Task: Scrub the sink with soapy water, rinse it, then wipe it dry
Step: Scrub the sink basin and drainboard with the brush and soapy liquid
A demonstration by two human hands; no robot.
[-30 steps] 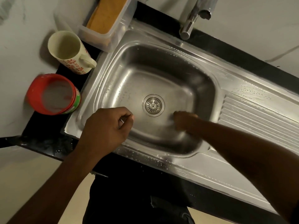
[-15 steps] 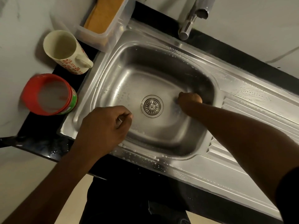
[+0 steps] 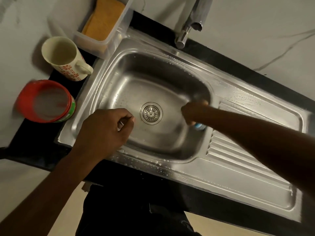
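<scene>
I am looking at a dim, warm-tinted picture. Light is coming from the right, so the mug [image 3: 64, 57] is throwing a dark shadow leftward onto the pale wall [image 3: 20, 40]. The sink [image 3: 109, 92] is catching a soft, even sheen along its rim and floor. The right hand [image 3: 192, 113] and the scrub pad [image 3: 199, 126] in its grip are smearing with motion blur; the red tub [image 3: 46, 101] is blurring too. The wide lens is bending the counter [image 3: 247, 72] edge and stretching everything toward the corners
</scene>
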